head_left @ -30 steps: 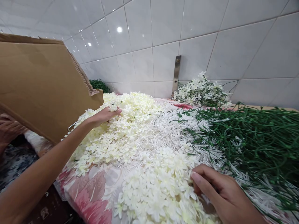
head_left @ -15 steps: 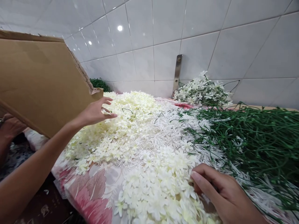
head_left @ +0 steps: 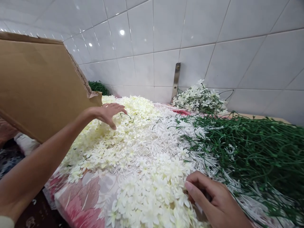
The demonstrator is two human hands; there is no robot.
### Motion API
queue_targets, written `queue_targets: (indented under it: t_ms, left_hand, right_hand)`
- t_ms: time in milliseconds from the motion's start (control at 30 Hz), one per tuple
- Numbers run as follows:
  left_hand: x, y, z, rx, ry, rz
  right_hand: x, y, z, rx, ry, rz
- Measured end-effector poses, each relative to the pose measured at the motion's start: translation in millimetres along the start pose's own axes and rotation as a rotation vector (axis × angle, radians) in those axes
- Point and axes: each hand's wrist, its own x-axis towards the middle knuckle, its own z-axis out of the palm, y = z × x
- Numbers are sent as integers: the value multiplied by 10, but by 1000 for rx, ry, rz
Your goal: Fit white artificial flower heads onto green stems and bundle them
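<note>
My left hand (head_left: 106, 114) hovers over a heap of cream artificial flower heads (head_left: 114, 142), fingers spread and tips dipping toward the blooms. My right hand (head_left: 209, 198) rests at the near edge of the flowers (head_left: 152, 196), fingers curled against them. Whatever lies under its fingertips is hidden. Beyond the heads lies a band of white plastic bristle-like stem ends (head_left: 163, 139), and these run into a mass of green wiry stems (head_left: 249, 148) on the right.
A large cardboard sheet (head_left: 40, 85) rises at the left beside my left hand. Pink floral cloth (head_left: 78, 196) lies under the flowers. A flowering stem bunch (head_left: 199, 99) and a metal bracket (head_left: 175, 80) stand against the white tiled wall (head_left: 166, 31).
My left hand has moved slightly back and its fingers now curl down toward the flowers. My right hand stays in much the same pose. The whole view has tilted a little.
</note>
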Motion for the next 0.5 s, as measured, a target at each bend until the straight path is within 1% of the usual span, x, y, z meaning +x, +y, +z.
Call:
queue_targets:
  t_ms: [67, 133, 167, 300, 400, 500]
  left_hand:
    - [89, 55, -20, -9, 17, 19]
    - [196, 140, 20, -48, 83, 74]
    - [262, 187, 61, -45, 95, 87]
    - [583, 313, 258, -16, 32, 77]
    - [781, 307, 342, -15, 29, 72]
    - [886, 255, 375, -17, 53, 53]
  right_hand:
    - [6, 7, 1, -16, -3, -14]
    - [13, 19, 2, -53, 8, -47]
    - [17, 24, 2, -74, 17, -65]
    - [24, 28, -3, -99, 25, -86]
    - [26, 22, -4, -80, 17, -90]
    - [30, 20, -2, -69, 15, -102]
